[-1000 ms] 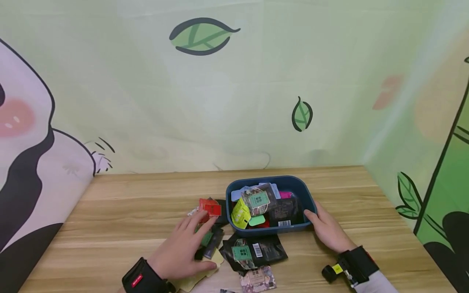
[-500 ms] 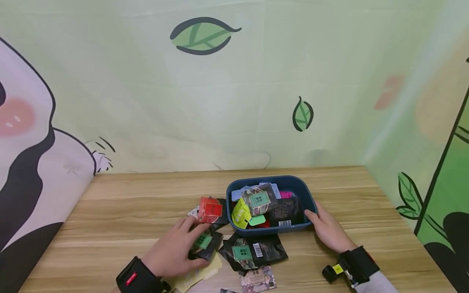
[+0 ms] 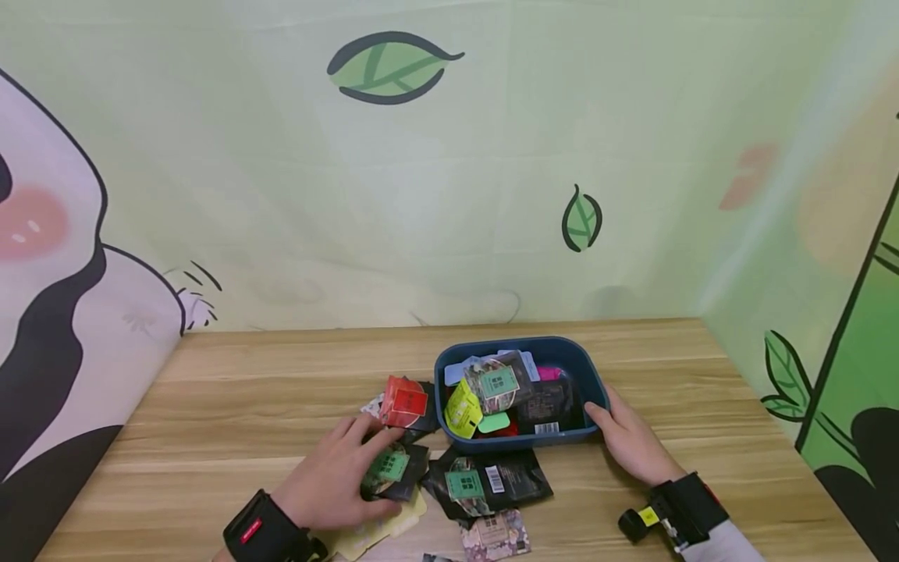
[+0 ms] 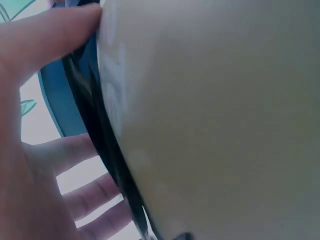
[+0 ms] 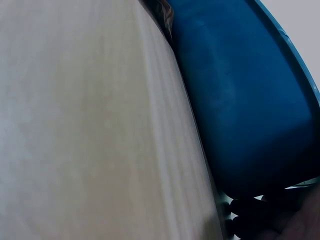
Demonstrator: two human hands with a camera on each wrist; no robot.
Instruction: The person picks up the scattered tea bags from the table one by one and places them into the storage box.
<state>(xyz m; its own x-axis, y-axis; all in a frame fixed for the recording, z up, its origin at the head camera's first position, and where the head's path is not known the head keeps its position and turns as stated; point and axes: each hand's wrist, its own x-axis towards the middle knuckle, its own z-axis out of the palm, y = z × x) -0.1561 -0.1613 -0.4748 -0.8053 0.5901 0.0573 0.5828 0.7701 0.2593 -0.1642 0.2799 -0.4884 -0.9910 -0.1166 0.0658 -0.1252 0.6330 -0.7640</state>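
My left hand grips the near-left edge of a black packet with a green label, thumb below it and fingers at its far side. In the left wrist view the thumb touches the dark packet's edge. A red packet lies just beyond those fingers, on other packets. My right hand holds the right end of a blue plastic basket, thumb on its rim; its other fingers are mostly hidden. The basket holds several packets, including a yellow one and a green-labelled grey one.
Close in front of the basket lies another black packet, overlapping a pink patterned packet. Pale yellow packets sit under my left hand. The wooden table ends at a leaf-printed backdrop.
My left hand has drawn back toward me and left, off the red packet, onto the black green-labelled packet, which has turned and shows more. My right hand and the basket stay in place.
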